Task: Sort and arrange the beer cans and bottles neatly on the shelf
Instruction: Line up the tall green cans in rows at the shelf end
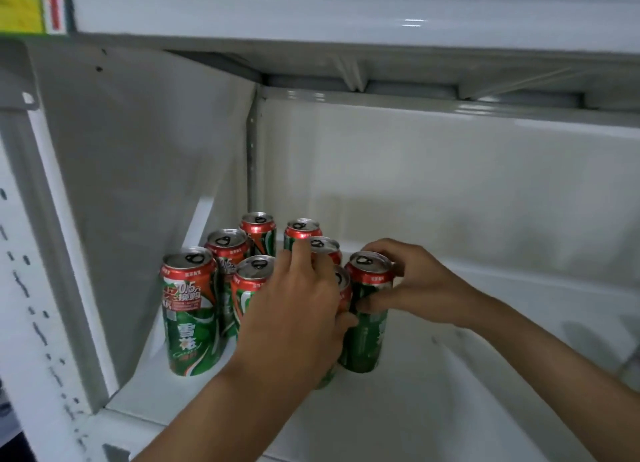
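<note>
Several green-and-red beer cans stand upright in rows in the left corner of the white shelf (450, 392). The front-left can (190, 316) stands free. My right hand (415, 285) grips the rightmost can (367, 323) by its upper part, fingers over the rim and thumb on its side. My left hand (294, 309) is wrapped round a can (343, 288) in the middle row, which it mostly hides. More cans (259, 231) stand behind, near the back wall.
A white side panel (138, 184) closes the shelf on the left, right beside the cans. The upper shelf (346, 11) hangs overhead. The shelf floor stretches bare to the right. A yellow label with a red arrow (31, 8) sits at top left.
</note>
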`<state>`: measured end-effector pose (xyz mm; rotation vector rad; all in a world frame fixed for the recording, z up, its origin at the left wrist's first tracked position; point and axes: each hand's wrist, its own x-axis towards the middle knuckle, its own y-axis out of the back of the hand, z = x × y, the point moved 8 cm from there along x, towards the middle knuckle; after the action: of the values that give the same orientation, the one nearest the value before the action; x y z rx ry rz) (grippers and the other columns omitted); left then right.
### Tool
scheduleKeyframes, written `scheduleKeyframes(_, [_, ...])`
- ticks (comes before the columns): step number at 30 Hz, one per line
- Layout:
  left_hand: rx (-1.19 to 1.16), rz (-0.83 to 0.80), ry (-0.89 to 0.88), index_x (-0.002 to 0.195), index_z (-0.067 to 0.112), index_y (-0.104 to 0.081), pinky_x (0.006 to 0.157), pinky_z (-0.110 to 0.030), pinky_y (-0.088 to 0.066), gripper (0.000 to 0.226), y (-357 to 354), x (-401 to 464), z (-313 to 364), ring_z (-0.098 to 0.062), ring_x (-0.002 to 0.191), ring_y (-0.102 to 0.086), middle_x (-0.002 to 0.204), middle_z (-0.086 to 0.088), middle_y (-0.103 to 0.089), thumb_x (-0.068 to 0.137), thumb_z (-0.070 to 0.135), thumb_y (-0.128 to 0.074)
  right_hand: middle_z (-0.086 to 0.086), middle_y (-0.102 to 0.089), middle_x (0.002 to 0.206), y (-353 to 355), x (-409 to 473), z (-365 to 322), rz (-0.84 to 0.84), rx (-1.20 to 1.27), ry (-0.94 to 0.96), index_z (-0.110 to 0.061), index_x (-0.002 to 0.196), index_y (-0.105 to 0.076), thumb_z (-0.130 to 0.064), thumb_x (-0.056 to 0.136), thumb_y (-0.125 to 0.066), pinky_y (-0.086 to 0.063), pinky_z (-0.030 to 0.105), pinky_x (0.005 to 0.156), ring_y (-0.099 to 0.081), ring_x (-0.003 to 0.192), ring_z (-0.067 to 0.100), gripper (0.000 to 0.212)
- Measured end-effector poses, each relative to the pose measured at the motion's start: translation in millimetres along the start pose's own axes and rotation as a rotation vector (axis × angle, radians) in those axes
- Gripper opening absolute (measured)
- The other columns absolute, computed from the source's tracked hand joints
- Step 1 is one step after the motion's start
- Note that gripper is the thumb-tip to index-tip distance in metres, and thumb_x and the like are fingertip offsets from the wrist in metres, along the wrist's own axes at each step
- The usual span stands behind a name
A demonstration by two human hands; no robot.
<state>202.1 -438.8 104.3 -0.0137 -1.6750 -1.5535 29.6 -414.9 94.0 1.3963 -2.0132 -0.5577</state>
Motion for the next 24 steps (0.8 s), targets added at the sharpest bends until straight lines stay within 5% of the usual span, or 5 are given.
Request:
scheduleKeyframes(6, [0.321, -0.051, -0.097, 0.140, 0.017, -0.048, 0.109, -0.042, -0.036, 0.068, 2.3, 5.3, 0.1, -0.027, 0.126, -0.043, 0.138, -0.005, -0.047, 0.094, 0.067, -0.044, -0.009, -0.071, 0.109, -7.9, -5.5, -0.4, -0.039, 0.040, -0.012, -0.031, 0.116, -0.065, -0.012, 0.071, -0.087, -0.057, 0.046, 0.097, -0.070, 0.105, 0.011, 0.054])
scheduleKeyframes(14, [0.229, 0.001, -0.152, 0.114, 0.021, -0.071, 0.093, -0.049, -0.053, 0.071, -0.3, 15.0, -15.9, -0.026, 0.106, -0.064, 0.116, -0.002, -0.067, 0.080, 0.078, -0.047, -0.018, -0.058, 0.132, -10.6, -14.3, 3.0, 0.040, 0.047, -0.118, -0.042, 0.143, -0.043, -0.019, 0.079, -0.085, -0.057, 0.030, 0.096, -0.064, 0.111, -0.002, 0.080])
scheduleKeyframes(17, [0.140, 0.054, -0.187, 0.112, 0.027, -0.071, 0.097, -0.048, -0.050, 0.065, 12.3, 25.9, -8.2, -0.024, 0.108, -0.063, 0.118, 0.001, -0.066, 0.089, 0.076, -0.034, -0.010, -0.050, 0.143, 0.0, -24.6, -7.4, 0.168, 0.059, -0.108, -0.033, 0.148, -0.041, -0.006, 0.081, -0.083, -0.055, 0.036, 0.100, -0.057, 0.123, 0.008, 0.083])
scheduleKeyframes(19, [0.047, 0.133, -0.267, 0.113, 0.026, -0.071, 0.091, -0.047, -0.051, 0.053, 20.8, 31.0, 9.3, -0.024, 0.101, -0.064, 0.113, 0.002, -0.065, 0.091, 0.066, -0.043, -0.013, -0.052, 0.140, 16.5, -44.8, -11.6, 0.311, 0.113, -0.099, -0.034, 0.144, -0.046, -0.008, 0.083, -0.081, -0.053, 0.033, 0.102, -0.054, 0.127, 0.009, 0.076])
scheduleKeyframes(24, [-0.267, 0.252, -0.432, 0.111, 0.028, -0.068, 0.084, -0.040, -0.046, 0.037, 27.3, 27.2, 84.1, -0.021, 0.097, -0.059, 0.111, 0.007, -0.061, 0.087, 0.051, -0.053, -0.012, -0.063, 0.126, 78.2, -130.0, 3.9, 0.744, -0.094, -0.155, -0.029, 0.130, -0.057, -0.010, 0.086, -0.072, -0.051, 0.029, 0.099, -0.061, 0.113, 0.005, 0.051])
